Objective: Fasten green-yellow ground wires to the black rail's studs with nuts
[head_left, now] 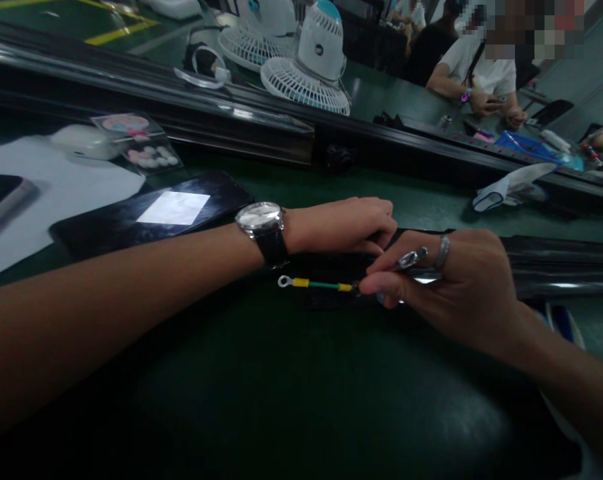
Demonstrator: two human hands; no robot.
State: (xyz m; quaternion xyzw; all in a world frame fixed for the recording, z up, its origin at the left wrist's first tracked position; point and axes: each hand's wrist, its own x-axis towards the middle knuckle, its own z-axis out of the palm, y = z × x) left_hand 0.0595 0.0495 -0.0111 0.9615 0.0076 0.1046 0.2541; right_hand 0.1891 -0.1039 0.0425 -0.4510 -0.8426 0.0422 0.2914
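My left hand [348, 223], with a watch on its wrist, reaches across the dark profile, its fingers curled in. What they hold, if anything, is hidden. To its right, my right hand [461, 293] wears a ring and is closed in a pinch. A slim silver metal piece [412, 258] pokes out between its thumb and fingers. Just left of the thumb tip lies a short green wire [324, 285] with yellow sleeves and a ring terminal [284, 282] at its free left end. Its other end meets a small dark part at the thumb; whether the thumb presses it, I cannot tell.
A phone [221, 193] and a white sheet [21, 160] lie at the left, by a white mouse [84, 142]. A long dark rail [281, 140] crosses behind. Past it stand white fans [308, 87]. Another person [486, 80] sits at the far right.
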